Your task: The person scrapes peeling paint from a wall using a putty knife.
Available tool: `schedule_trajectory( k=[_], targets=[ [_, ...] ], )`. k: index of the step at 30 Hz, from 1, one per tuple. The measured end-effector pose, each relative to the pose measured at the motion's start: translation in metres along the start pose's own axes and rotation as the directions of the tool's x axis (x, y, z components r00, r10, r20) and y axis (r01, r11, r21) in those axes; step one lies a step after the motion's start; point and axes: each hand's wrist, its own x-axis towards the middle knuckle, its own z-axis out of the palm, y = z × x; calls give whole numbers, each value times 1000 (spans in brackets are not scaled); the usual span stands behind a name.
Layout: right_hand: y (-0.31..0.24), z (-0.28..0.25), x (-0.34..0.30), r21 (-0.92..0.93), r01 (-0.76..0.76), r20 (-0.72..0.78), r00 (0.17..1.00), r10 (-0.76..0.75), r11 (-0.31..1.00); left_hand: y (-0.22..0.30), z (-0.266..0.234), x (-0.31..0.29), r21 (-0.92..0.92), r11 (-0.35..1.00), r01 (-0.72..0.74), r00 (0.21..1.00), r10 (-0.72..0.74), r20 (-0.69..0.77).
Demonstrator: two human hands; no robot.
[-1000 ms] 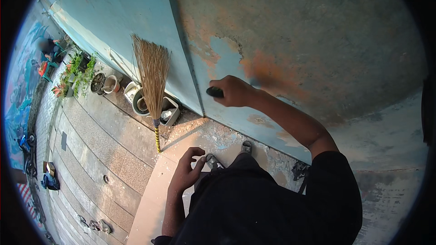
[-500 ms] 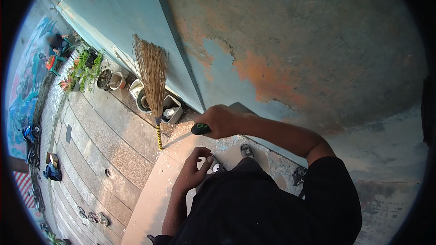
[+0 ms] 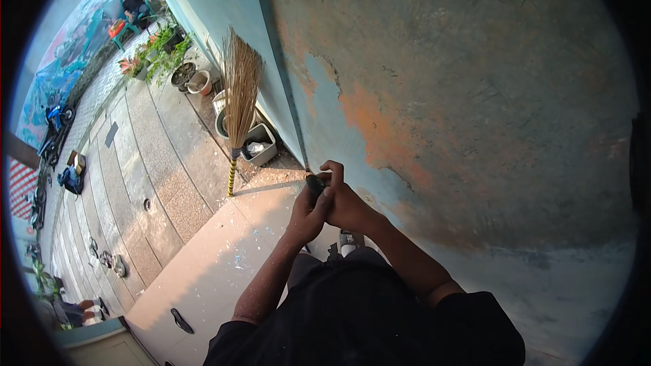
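Observation:
Both my hands meet in front of my body, close to the foot of the wall. Between them shows the dark handle of a scraper; its blade is hidden now. My left hand closes round the handle from the left, thumb pressed near it. My right hand is wrapped against it from the right, one bent finger raised. Beyond them rises a wall of grey plaster with bare orange patches and flaking light-blue paint.
An upside-down stick broom leans by the wall corner, beside a grey bin and several plant pots. Paint flakes lie on the tiled step, with a sandal on it. A person sits far left.
My left hand has come up to join my right at the scraper handle. The right hand has drawn in lower, and the blade has gone out of sight. The view has shifted.

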Motion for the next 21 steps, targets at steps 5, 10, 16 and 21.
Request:
schedule_trajectory(
  k=[5,10,16,21],
  targets=[
    [8,-39,-59,-202,78,-134,985,-106,976,2,29,18,-33,952,-303,879,265,-397],
    [30,-68,-114,-71,-61,-63,996,56,996,52,12,54,-274,751,-600,634,239,-735],
    [42,-75,-139,-124,-234,227,939,257,964,91,3,87,-412,506,-758,583,243,-775],
    [38,-78,-142,-148,-252,359,887,289,956,71,51,140,-470,644,-604,724,197,-661]
  ],
)
